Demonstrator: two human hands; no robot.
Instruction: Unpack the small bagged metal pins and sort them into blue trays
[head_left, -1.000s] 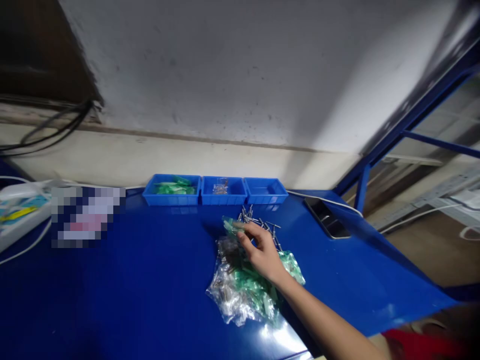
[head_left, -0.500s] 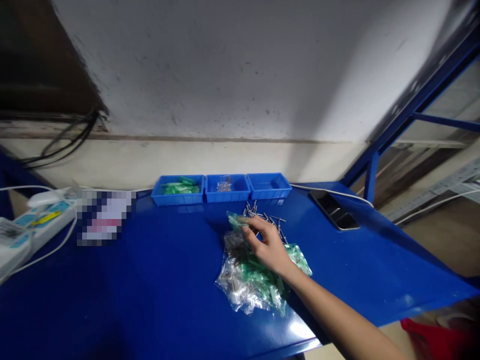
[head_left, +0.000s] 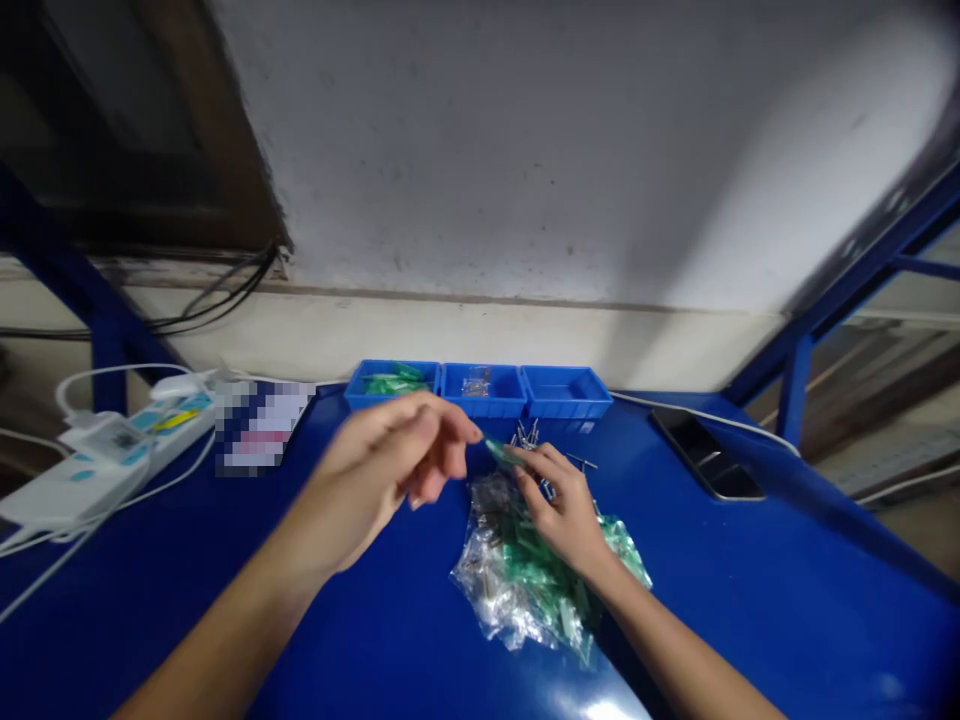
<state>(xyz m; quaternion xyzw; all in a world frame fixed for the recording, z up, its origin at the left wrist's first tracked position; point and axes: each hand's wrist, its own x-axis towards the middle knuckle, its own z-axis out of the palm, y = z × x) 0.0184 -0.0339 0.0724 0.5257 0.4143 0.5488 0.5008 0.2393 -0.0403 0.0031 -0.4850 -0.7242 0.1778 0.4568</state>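
Observation:
My right hand (head_left: 562, 505) pinches a small green plastic packet (head_left: 501, 452) above a pile of bags. My left hand (head_left: 401, 450) is raised left of it, fingers loosely curved and apart. The tip of its index finger is right by the packet's edge; I cannot tell whether they touch. Below lie clear plastic bags (head_left: 487, 590) and green plastic packets (head_left: 536, 565) in one heap. Behind my right hand, thin metal pins (head_left: 527, 433) lie loose, partly hidden by the hand.
Three blue bins stand along the wall: one with green packets (head_left: 396, 381), one with small clear pieces (head_left: 476, 381), and a right bin (head_left: 566, 390). A phone (head_left: 705, 455) lies right. At left are a power strip (head_left: 112, 450) with cables and a blurred card (head_left: 262, 430).
My left hand has come into view from the lower left and reached the packet's side. My right hand still holds the green packet. The camera view has shifted left.

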